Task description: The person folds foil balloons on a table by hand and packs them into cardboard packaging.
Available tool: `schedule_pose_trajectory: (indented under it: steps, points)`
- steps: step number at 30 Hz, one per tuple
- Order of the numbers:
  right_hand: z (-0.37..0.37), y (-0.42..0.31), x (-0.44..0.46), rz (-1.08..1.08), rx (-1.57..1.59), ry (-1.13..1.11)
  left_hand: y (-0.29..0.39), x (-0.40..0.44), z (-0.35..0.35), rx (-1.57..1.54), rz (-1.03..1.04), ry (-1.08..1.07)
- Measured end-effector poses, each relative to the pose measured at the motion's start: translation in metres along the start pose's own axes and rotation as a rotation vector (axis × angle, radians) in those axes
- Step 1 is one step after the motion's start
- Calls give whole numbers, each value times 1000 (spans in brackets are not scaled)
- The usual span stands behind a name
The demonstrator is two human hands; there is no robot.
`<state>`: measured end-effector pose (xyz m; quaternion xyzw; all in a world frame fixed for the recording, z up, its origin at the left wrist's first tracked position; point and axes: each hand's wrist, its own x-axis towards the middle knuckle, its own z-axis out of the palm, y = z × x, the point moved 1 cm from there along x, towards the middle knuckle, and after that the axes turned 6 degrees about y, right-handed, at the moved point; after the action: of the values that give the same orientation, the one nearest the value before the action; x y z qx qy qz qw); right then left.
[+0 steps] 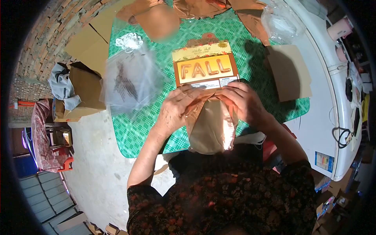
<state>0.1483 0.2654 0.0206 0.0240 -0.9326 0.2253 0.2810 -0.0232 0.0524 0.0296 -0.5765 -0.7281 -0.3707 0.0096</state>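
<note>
A printed "FALL" balloon banner card (205, 70) lies face up on the green checked tablecloth (137, 137) in front of me. My left hand (178, 103) and my right hand (243, 101) press along its lower edge, with fingers bent. Between them they grip a copper-coloured foil balloon (211, 125), whose wide, flat part hangs down toward my body over the table's front edge. The gathered top of the foil meets the card's bottom, where my fingers partly hide both.
Clear plastic bags (131, 80) holding dark strips lie left, below a white string bundle (129, 41). More copper foil (201, 8) covers the far edge. Brown cardboard (290, 72) and a crumpled clear bag (282, 23) lie right. An opened carton (84, 90) stands left.
</note>
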Motion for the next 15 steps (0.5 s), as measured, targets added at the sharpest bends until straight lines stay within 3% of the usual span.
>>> schedule_pose_trajectory:
  steps: [8,13,15]
  points:
    - [-9,0,8,-89,-45,-27,-13,11,-7,-114,-27,-84]
    - [-18,8,31,95,115,-163,-25,26,-10,-205,-53,-56]
    - [-17,23,43,183,196,-209,-26,32,-12,-255,-251,-16]
